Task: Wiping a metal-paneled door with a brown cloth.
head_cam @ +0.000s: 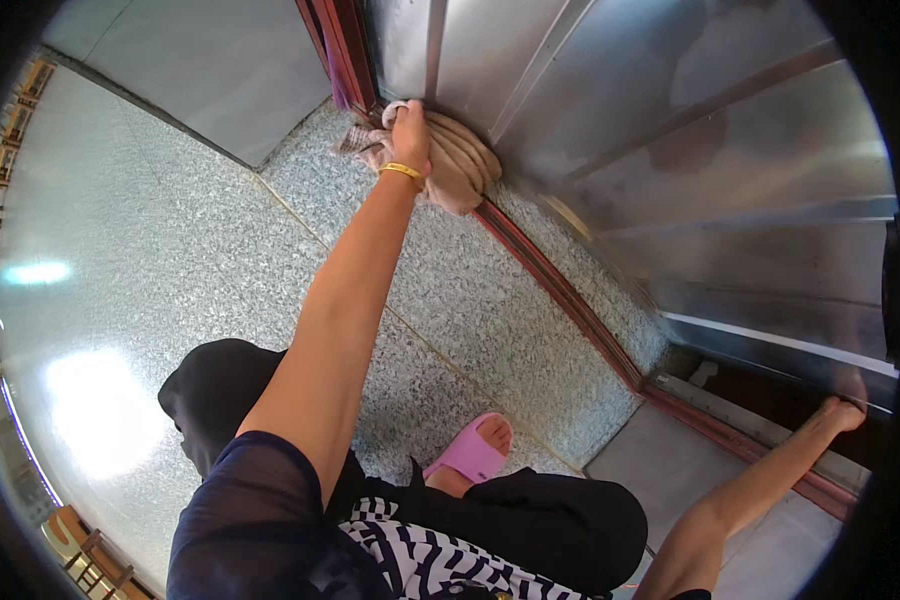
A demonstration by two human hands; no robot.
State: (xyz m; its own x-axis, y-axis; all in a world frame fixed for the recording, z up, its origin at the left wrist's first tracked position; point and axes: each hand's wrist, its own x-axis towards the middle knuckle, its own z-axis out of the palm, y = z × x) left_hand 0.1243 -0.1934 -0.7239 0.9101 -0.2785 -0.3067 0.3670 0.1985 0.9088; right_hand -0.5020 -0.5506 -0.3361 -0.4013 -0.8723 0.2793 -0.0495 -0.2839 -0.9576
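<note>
My left hand (411,139) grips a bunched beige-brown cloth (461,161) and presses it down on the reddish-brown floor rail. A yellow bangle is on that wrist. The cloth spreads over the rail (562,292) and reaches the base of a shiny stainless-steel panel (645,127). Its striped end (364,142) hangs on the near side of the rail. Far off to the right, my right hand (844,412) is bent at the lower edge of the steel, above a dark recess (750,390). Its fingers are partly hidden, so I cannot tell what they grip.
Speckled grey stone floor (465,300) lies beneath me, with my foot in a pink slipper (476,454). An upright reddish-brown frame post (349,52) rises behind the cloth, with purple fabric (337,79) beside it. Wooden chairs (94,559) stand at the left edge.
</note>
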